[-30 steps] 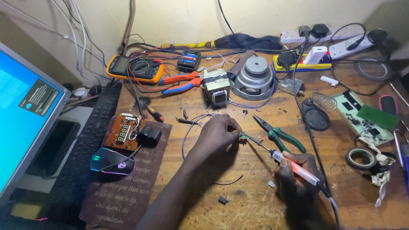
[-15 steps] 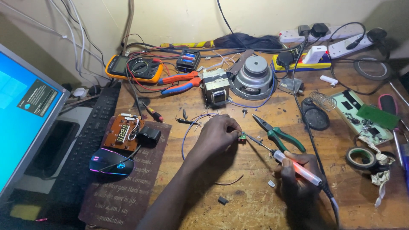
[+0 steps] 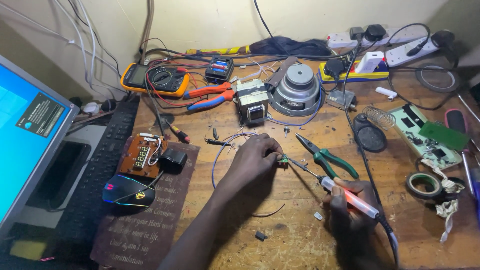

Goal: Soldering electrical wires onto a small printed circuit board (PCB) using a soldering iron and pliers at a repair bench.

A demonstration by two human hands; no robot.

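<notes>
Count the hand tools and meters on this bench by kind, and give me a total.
Soldering iron, in the right hand: 1
Pliers: 2, green-handled and red-and-blue
Multimeter: 1
Tape rolls: 2, and
Total: 6

The left hand [image 3: 255, 160] hides most of the tiny green part [image 3: 283, 159]; the monitor [image 3: 25, 145] runs off the left edge.

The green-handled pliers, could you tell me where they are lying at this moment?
In the head view, the green-handled pliers lie on the wooden bench, just beyond the soldering iron in the right hand.
</notes>
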